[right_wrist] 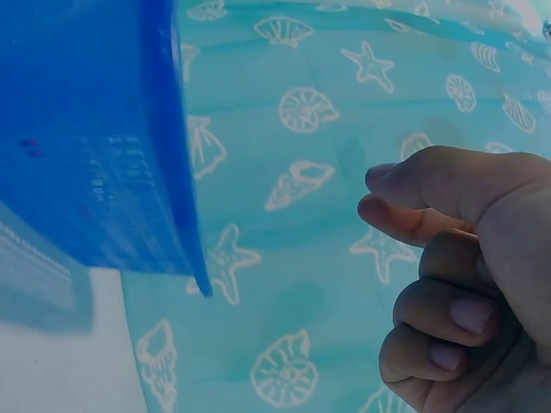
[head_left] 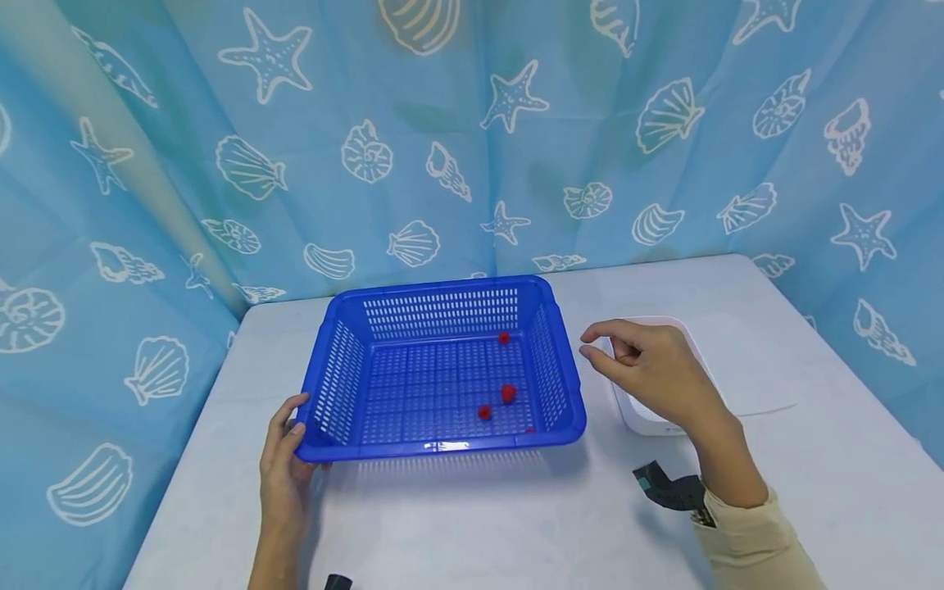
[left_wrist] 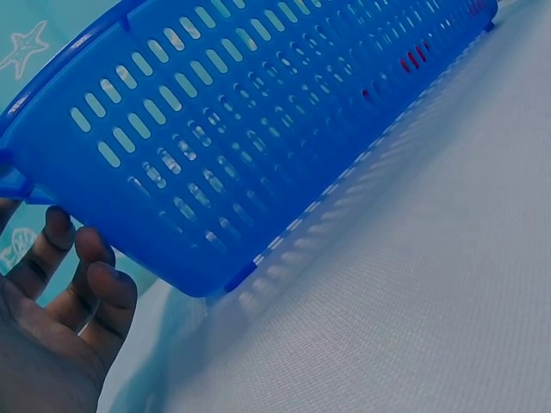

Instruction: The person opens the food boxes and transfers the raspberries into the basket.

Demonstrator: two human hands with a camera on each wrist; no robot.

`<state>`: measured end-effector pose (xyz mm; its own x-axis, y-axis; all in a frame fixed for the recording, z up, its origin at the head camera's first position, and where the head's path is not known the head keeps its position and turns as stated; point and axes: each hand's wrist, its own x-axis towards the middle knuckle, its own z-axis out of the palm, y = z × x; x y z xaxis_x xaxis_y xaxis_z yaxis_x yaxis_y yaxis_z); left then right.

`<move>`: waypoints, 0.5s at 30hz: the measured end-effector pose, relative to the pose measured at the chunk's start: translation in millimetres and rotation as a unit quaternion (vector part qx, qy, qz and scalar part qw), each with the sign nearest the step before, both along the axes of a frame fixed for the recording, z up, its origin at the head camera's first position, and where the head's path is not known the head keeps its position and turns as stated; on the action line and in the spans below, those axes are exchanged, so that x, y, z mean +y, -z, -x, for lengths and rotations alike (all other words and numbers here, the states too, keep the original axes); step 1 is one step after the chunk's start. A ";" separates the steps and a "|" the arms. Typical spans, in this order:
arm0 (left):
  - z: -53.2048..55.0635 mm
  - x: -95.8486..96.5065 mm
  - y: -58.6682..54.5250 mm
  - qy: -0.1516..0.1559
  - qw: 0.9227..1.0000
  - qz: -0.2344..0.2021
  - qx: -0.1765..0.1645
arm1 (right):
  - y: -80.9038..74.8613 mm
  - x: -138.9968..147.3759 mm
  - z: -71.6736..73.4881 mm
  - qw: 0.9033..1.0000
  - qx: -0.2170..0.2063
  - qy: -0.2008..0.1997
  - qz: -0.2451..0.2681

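Right hand (head_left: pixel 652 365) — partly hiding white container (head_left: pixel 651 424).

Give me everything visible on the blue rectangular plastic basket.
The blue, rectangular, plastic-looking basket is open-topped, with slotted walls, a perforated, gridded floor and a smooth, glossy rim. It is opening-up over the white tabletop; whether its base rests fully there or is slightly raised, I can't tell. The bare left hand grips its near-left corner. Four small red pieces show inside, toward the right; the nearest is mostly hidden by the near rim.
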<state>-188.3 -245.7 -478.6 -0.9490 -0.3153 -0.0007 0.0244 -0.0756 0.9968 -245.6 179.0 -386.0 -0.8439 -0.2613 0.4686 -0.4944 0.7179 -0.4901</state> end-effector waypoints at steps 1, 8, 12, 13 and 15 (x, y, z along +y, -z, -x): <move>-0.1 -0.2 0.1 0.000 1.000 -0.001 0.001 | -0.7 2.3 0.1 1.000 0.001 0.004 -0.001; -0.5 -0.1 1.2 -0.004 1.000 0.005 0.003 | -0.3 20.9 2.3 0.999 -0.011 0.045 -0.006; -0.3 0.8 1.1 -0.005 1.000 0.003 0.002 | 2.4 28.5 5.0 0.997 -0.010 0.070 -0.018; -0.1 1.0 1.0 -0.005 1.000 0.003 0.001 | 3.3 29.9 6.0 0.997 -0.013 0.077 -0.022; 0.2 1.4 0.7 -0.006 1.000 0.002 0.000 | 5.2 32.7 7.9 0.995 -0.028 0.094 -0.033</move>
